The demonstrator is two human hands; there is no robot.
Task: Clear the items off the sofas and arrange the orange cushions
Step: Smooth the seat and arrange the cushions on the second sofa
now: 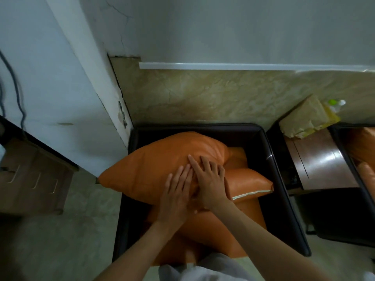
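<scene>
Left hand [177, 192]: flat on the large orange cushion [160, 169], fingers straight and slightly spread, pressing down; it grips nothing.
Right hand [210, 179]: also flat on the same cushion, fingers extended, its edge overlapping the left hand's fingers; nothing held.
Large orange cushion: lies tilted across the seat of the dark sofa [284, 179], one corner jutting past the sofa's left arm over the floor [71, 230].
Second orange cushion [249, 184]: partly under the large one, toward the sofa's right side, a pale seam edge showing at its front.
Third orange cushion [238, 157]: only a small part visible behind the other two, near the sofa back.
Orange seat pad [213, 236]: beneath the cushions, at the sofa's front.
Table [322, 165]: glossy brown, just right of the sofa, carrying a yellowish wrapped parcel [306, 118].
Second sofa [363, 151]: at the right edge, orange upholstery partly in view.
Drawer unit [34, 175]: brown, against the left wall.
</scene>
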